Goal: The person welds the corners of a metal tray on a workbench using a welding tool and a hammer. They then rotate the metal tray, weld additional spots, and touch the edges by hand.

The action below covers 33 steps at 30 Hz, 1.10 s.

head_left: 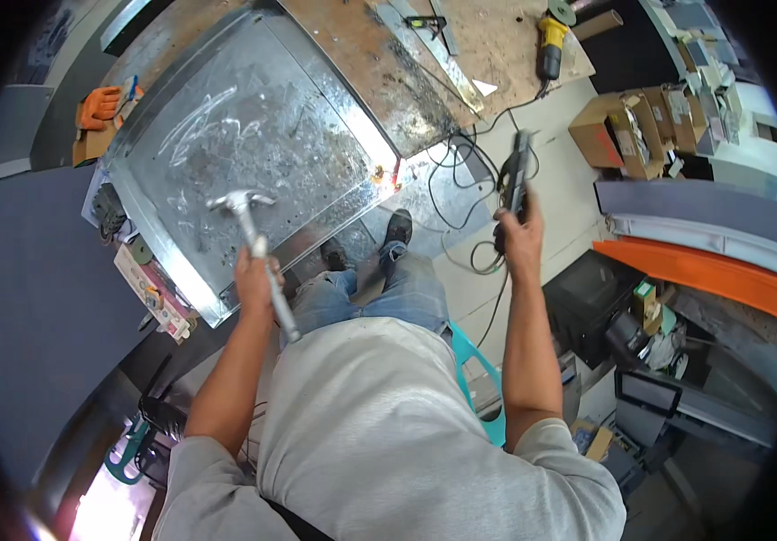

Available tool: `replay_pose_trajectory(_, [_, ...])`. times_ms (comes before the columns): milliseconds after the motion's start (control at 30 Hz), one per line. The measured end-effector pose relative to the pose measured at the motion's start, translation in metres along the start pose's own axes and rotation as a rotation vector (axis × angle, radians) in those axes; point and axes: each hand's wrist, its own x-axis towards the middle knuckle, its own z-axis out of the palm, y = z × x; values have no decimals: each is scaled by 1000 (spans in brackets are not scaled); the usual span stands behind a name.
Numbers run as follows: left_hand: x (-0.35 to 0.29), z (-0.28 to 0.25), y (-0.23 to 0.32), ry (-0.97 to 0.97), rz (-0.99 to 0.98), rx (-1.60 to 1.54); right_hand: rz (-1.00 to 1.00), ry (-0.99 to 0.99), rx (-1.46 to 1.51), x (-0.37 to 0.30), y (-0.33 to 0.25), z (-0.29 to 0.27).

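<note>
My left hand [255, 283] is wrapped round the handle of a claw hammer [246, 221], whose metal head is over the near part of a large grey sheet-metal panel [226, 153] with raised edges. Out to the right, my right hand [523, 236] grips a long black tool [515, 171], held upright above the floor. Blur hides its exact kind. At the panel's right corner, a scorched, brightly lit spot [383, 177] shows beside a small red piece. Neither hand touches the panel.
A yellow-and-black angle grinder [551, 43] lies on the brown worktop [361, 41] near metal strips. Black cables [447, 203] loop across the floor. Cardboard boxes [614, 135] stand at right, orange gloves [100, 108] at left. A teal chair [469, 356] is beneath me.
</note>
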Motion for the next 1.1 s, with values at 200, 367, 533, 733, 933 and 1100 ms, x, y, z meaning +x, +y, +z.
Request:
replay_pose_trajectory(200, [-33, -80, -26, 325, 24, -18, 55, -4, -22, 116, 14, -14])
replay_pose_trajectory(367, [-95, -108, -59, 592, -94, -61, -216, 108, -595, 217, 40, -11])
replay_pose_trajectory(533, [-164, -112, -108, 758, -316, -143, -368, 51, -737, 304, 53, 0])
replay_pose_trajectory(733, [-247, -107, -175, 980, -374, -214, -414, -13, -836, 347, 76, 28])
replay_pose_trajectory(933, [-289, -87, -192, 1112, -608, -203, -389, -9, -984, 343, 63, 25])
replay_pose_trajectory(1100, [-293, -107, -238, 1015, -641, -238, -692, -323, -757, 282, -20, 61])
